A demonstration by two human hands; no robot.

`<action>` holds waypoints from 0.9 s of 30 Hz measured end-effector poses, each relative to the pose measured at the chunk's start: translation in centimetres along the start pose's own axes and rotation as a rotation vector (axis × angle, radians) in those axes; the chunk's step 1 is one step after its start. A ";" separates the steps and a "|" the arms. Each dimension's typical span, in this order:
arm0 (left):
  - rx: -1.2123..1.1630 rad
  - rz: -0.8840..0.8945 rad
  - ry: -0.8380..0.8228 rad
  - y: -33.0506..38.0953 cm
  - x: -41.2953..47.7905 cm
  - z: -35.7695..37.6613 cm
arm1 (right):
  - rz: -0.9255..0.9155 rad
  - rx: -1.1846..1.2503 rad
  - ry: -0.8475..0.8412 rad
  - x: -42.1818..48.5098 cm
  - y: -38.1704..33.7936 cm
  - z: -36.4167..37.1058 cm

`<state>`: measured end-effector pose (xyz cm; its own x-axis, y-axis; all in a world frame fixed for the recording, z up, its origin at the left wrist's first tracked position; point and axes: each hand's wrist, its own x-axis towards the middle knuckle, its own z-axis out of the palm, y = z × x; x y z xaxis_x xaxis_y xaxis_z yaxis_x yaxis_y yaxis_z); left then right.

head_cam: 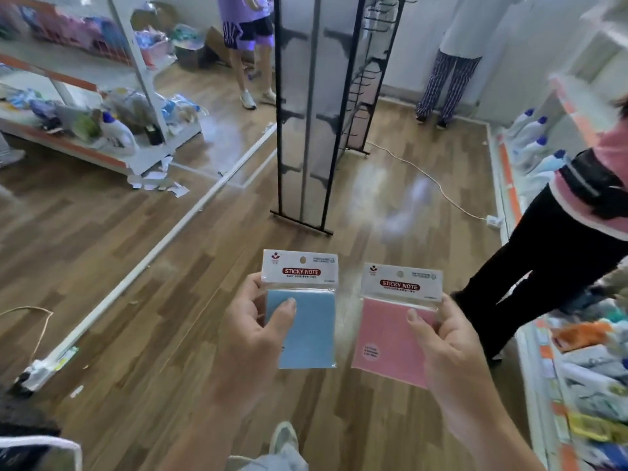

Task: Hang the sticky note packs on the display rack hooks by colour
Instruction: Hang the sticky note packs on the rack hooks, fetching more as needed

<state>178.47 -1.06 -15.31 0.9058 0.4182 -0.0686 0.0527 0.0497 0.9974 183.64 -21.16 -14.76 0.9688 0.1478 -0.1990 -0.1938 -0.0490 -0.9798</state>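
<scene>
We have one view only, worn on the head, wide-angled, looking forward and steeply down. The display rack (307, 113) stands ahead at upper centre, seen from above at standing height. Nearest us, below the rack, the frame's lower edge takes in both forearms. Wooden floor (136, 266) spreads around the rack.

Both hands are reaching forward at chest height, palms turned inward. The left hand (253, 329) is pinching with thumb on top; the right hand (448, 338) is gripping likewise, forearms angling inward.
</scene>
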 end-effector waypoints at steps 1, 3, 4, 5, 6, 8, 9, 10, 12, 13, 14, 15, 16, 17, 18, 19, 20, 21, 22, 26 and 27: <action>0.005 0.013 -0.005 0.5 2.3 0.6 | -0.011 -0.003 0.006 2.0 -0.8 0.0; 0.016 0.020 -0.024 1.3 6.3 1.8 | -0.027 0.005 0.030 5.7 -1.8 -0.2; 0.018 0.021 -0.034 1.5 8.2 2.4 | -0.030 0.013 0.045 7.3 -2.1 -0.4; 0.024 0.021 -0.040 1.7 9.9 3.0 | -0.030 0.019 0.060 9.0 -2.4 -0.6; 0.036 0.018 -0.048 1.8 11.6 3.6 | -0.025 0.025 0.069 10.5 -2.6 -0.8; 0.055 0.000 -0.077 1.8 14.8 5.1 | -0.007 0.033 0.085 13.6 -2.6 -1.3; 0.057 -0.009 -0.091 1.7 16.5 6.0 | -0.001 0.037 0.095 15.3 -2.5 -1.6; 0.061 -0.015 -0.099 1.6 18.1 6.9 | 0.004 0.048 0.108 17.1 -2.4 -1.9; 0.075 -0.026 -0.106 1.3 21.6 8.9 | 0.015 0.074 0.133 20.9 -2.3 -2.8; 0.079 -0.030 -0.109 1.1 23.5 10.0 | 0.024 0.086 0.139 23.0 -2.3 -3.3; 0.078 -0.032 -0.112 1.1 25.3 11.2 | 0.034 0.104 0.142 25.1 -2.4 -3.8; 0.076 -0.030 -0.113 1.2 27.2 12.5 | 0.046 0.126 0.144 27.3 -2.6 -4.4; 0.076 -0.022 -0.115 1.3 29.2 13.9 | 0.052 0.143 0.148 29.5 -2.9 -5.0; 0.081 -0.015 -0.118 1.5 31.1 15.3 | 0.059 0.148 0.151 31.7 -3.3 -5.6; 0.088 -0.010 -0.119 1.9 33.0 16.9 | 0.066 0.153 0.148 34.1 -4.0 -6.3; 0.093 -0.002 -0.119 2.6 34.9 18.3 | 0.069 0.167 0.138 36.6 -4.9 -6.9; 0.091 0.014 -0.118 3.3 36.9 19.7 | 0.062 0.184 0.125 39.1 -6.0 -7.4; 0.084 0.035 -0.112 3.9 38.9 21.1 | 0.048 0.189 0.112 41.9 -7.2 -7.8; 0.084 0.058 -0.103 4.4 40.9 22.4 | 0.028 0.172 0.104 44.8 -8.1 -8.2; 0.092 0.152 -0.080 7.2 48.0 26.9 | -0.018 0.168 0.079 54.4 -11.7 -8.2; 0.111 0.174 -0.083 7.9 50.0 27.8 | -0.024 0.180 0.056 56.6 -12.6 -8.1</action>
<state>235.85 -4.97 -10.27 0.9367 0.3351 0.1019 -0.0655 -0.1184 0.9908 242.21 -20.20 -13.57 0.9796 0.0917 -0.1788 -0.1899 0.1321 -0.9729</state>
